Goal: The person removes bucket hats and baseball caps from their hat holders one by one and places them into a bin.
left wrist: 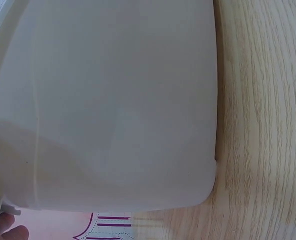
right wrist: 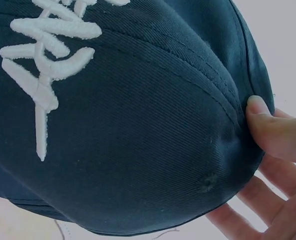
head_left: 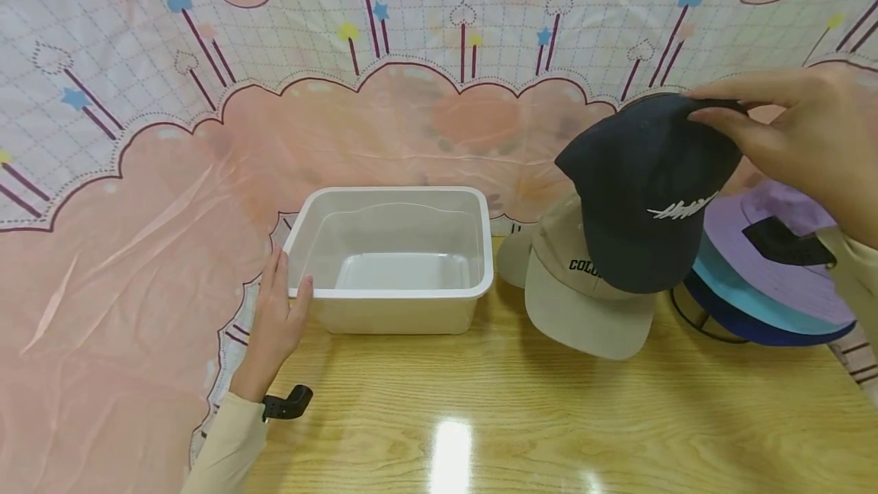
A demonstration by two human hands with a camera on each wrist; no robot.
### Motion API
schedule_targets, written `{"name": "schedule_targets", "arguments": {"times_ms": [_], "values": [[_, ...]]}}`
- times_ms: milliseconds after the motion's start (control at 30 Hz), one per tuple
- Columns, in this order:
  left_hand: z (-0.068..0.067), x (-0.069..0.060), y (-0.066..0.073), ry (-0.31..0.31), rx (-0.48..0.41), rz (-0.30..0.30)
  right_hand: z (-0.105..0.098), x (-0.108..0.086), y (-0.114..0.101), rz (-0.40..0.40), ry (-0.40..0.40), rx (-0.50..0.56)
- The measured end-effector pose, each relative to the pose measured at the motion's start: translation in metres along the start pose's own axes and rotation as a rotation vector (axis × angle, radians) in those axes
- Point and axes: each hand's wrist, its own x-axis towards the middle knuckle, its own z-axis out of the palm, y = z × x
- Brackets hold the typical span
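"How is the right hand posed?"

"Raised, reaching inward from the side — its thumb and fingers pinch the upper edge of a dark navy baseball cap, thumb on the near face, fingers behind."

"And the left hand?"

"At the near left corner of a white plastic bin, fingers straight, thumb spread apart at the rim."

"Where's the navy cap?"

"Held up right of the bin, brim downward, partly covering a beige baseball cap — I can't tell whether they touch. Farther right, lilac, light-blue and dark-blue hats overlap above the wooden table."
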Motion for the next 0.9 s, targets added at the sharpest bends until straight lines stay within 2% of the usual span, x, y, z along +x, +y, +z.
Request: {"name": "schedule_targets", "arguments": {"times_ms": [233,500,733,900], "values": [[-0.001,0.0,-0.001,0.001,0.006,0.001,0.001,0.009,-0.011,-0.036,0.012,0.048],[-0.001,0.0,-0.001,0.012,0.006,0.007,0.0,0.025,-0.024,-0.082,-0.013,0.093],[0.0,-0.001,-0.002,0.013,0.004,0.006,0.006,0.038,-0.041,-0.165,0.023,0.149],[0.0,-0.001,-0.003,0.021,0.005,0.012,0.01,0.048,-0.053,-0.205,0.02,0.187]]}}
